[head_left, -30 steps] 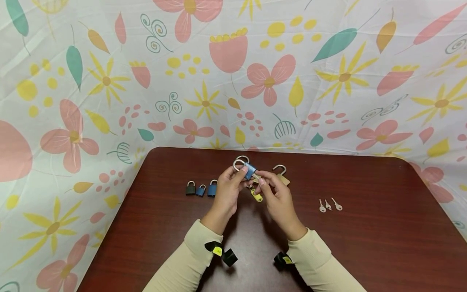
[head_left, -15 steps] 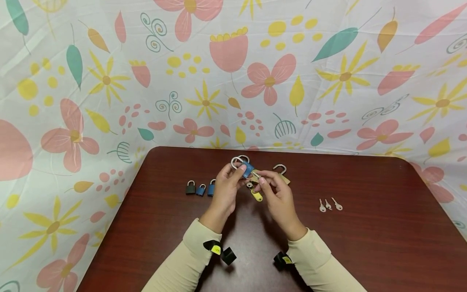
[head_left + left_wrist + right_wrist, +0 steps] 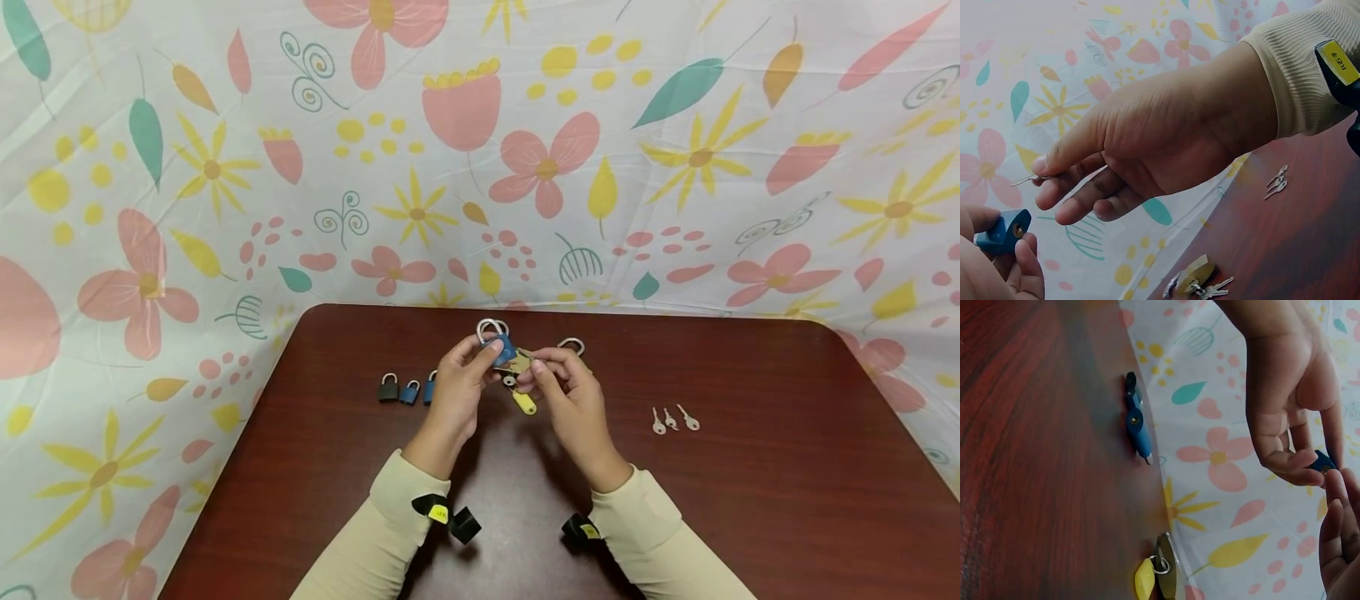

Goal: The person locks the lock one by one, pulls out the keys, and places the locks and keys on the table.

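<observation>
My left hand [image 3: 459, 396] grips a blue padlock [image 3: 502, 350], its shackle pointing up and away. Thumb and fingers of my right hand [image 3: 573, 404] pinch a small key, seen edge-on in the left wrist view [image 3: 1022, 180]. That view shows the key apart from the blue padlock [image 3: 1004, 232], whose keyhole faces my right hand [image 3: 1154, 131]. Beyond the hands lies a brass padlock [image 3: 519, 363] with keys and a yellow tag [image 3: 524, 403]. The right wrist view has the blue padlock [image 3: 1322, 461] partly covered by fingers of my left hand [image 3: 1285, 394].
On the left stand a black padlock [image 3: 387, 389], a small blue one [image 3: 409, 393] and another blue one [image 3: 430, 392] partly behind my left hand. Behind my right hand shows another padlock's shackle [image 3: 572, 343]. Three loose keys [image 3: 671, 420] lie at right. A patterned cloth [image 3: 450, 167] hangs behind.
The held blue padlock has shifted slightly left, and the gap between it and my right hand has widened. The head view has also shifted a little.
</observation>
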Action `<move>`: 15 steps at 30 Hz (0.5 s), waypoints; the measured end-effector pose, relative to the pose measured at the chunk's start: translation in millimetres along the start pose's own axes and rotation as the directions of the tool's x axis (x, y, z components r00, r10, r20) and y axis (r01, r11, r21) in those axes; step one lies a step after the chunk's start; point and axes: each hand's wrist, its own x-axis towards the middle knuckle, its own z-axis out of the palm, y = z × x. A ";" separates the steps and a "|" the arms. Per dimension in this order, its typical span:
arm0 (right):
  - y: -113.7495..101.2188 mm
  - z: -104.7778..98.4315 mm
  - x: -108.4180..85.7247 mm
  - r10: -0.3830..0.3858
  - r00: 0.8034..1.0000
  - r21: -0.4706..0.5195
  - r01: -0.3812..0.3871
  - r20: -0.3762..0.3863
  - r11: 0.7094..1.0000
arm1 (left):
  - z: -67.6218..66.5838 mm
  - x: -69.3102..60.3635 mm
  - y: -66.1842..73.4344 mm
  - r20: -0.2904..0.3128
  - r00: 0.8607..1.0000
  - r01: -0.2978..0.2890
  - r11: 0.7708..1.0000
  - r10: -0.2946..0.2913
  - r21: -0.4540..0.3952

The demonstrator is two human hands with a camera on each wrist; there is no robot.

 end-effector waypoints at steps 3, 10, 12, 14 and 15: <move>0.0 -2.0 0.3 -0.003 1.000 0.019 0.003 0.006 1.000 | -1.0 -0.1 2.9 0.008 1.000 0.002 1.000 -0.002 0.008; -1.2 -9.0 2.7 -0.009 1.000 0.010 0.009 -0.009 1.000 | -10.3 -2.1 11.1 0.026 1.000 0.015 1.000 -0.015 0.022; -1.2 -11.5 3.2 -0.010 1.000 0.012 0.010 -0.012 1.000 | -14.3 -2.5 12.3 0.029 0.999 0.019 0.999 -0.020 0.027; -1.2 -14.1 3.1 -0.009 1.000 0.015 0.009 -0.016 1.000 | -18.8 -2.7 12.7 0.032 0.999 0.025 0.999 -0.027 0.036; -1.1 -15.5 2.9 -0.006 1.000 0.019 0.007 -0.020 1.000 | -21.1 -2.8 12.9 0.031 0.999 0.030 0.999 -0.031 0.039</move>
